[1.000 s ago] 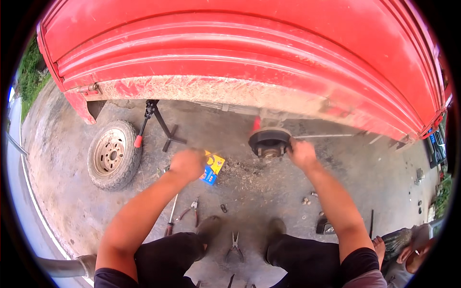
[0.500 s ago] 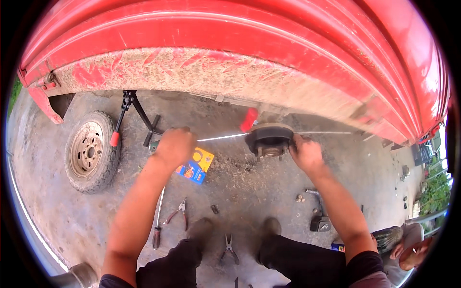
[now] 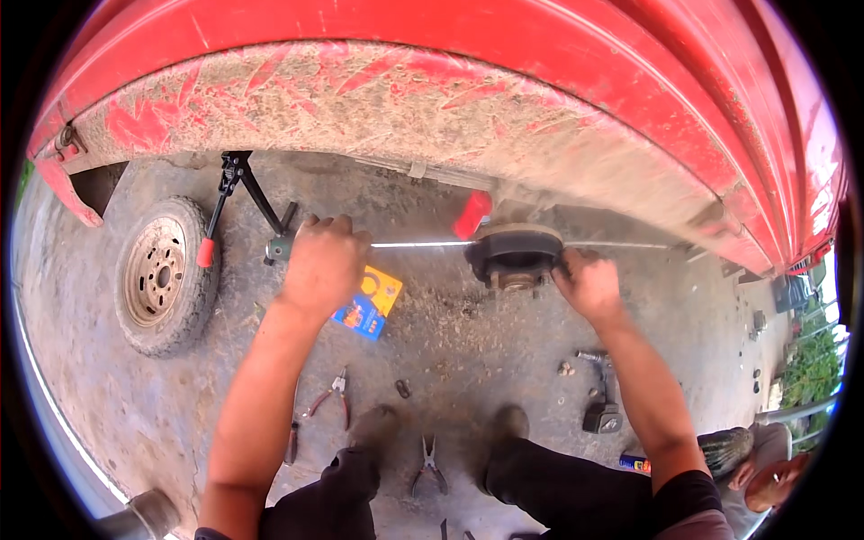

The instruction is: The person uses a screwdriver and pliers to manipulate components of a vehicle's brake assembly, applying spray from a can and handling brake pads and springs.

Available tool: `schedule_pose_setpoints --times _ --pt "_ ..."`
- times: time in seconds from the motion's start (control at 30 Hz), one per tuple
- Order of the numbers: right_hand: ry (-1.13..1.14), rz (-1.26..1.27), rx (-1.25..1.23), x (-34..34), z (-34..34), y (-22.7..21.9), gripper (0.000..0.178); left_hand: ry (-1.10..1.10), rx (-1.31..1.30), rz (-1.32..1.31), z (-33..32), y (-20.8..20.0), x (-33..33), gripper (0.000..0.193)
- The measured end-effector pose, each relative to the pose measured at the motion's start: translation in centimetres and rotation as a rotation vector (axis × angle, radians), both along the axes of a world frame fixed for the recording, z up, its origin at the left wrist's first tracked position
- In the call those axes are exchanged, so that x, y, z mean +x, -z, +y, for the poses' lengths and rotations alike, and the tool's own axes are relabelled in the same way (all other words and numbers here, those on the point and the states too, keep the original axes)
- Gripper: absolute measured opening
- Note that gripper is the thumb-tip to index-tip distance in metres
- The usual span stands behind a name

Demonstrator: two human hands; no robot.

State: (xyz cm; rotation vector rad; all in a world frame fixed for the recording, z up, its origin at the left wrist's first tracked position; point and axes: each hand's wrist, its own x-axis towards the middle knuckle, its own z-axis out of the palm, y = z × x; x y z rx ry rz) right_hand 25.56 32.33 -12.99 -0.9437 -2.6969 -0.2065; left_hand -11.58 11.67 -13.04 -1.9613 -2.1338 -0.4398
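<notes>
Left grip [image 3: 329, 259] fisted, right grip [image 3: 589, 282] curled.

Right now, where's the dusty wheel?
The wheel is at the head view's left, beside the red-tipped black handle, left of the left hand.

An open-air vehicle repair spot sits beside a road [image 3: 72, 472] edged by a white line at lower left of the frame. A dirt-caked red vehicle [image 3: 405, 58] spans the top, its brake drum [image 3: 515, 252] bare near center. A detached wheel [image 3: 166, 275] stands at left on stained ground [image 3: 477, 360]; pliers [image 3: 429, 462] lie at lower center, with greenery [image 3: 812, 355] at far right.
</notes>
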Motion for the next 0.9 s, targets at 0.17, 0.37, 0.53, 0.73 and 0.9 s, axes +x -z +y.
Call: schedule_pose_setpoints --times 0.17,0.37,0.53,0.73,0.9 --pt "0.032 -0.029 -0.066 0.8 0.8 1.5 0.025 0.007 -0.007 0.01 0.3 0.2 0.1 0.011" --pt "0.031 -0.075 -0.07 -0.3 0.1 -0.8 0.023 -0.001 -0.022 0.024 0.5 -0.5 -0.5 0.012" --pt "0.034 0.037 -0.108 0.5 0.8 1.1 0.024 -0.003 0.017 0.01 0.9 0.2 -0.4 0.012" --pt "0.007 -0.096 -0.033 -0.4 -0.2 -1.5 0.023 -0.046 0.001 0.013 0.6 0.3 -0.7 0.012" --pt "0.065 -0.012 -0.132 0.4 0.8 1.3 0.026 -0.066 -0.014 0.003 1.3 1.0 -0.7 0.015"
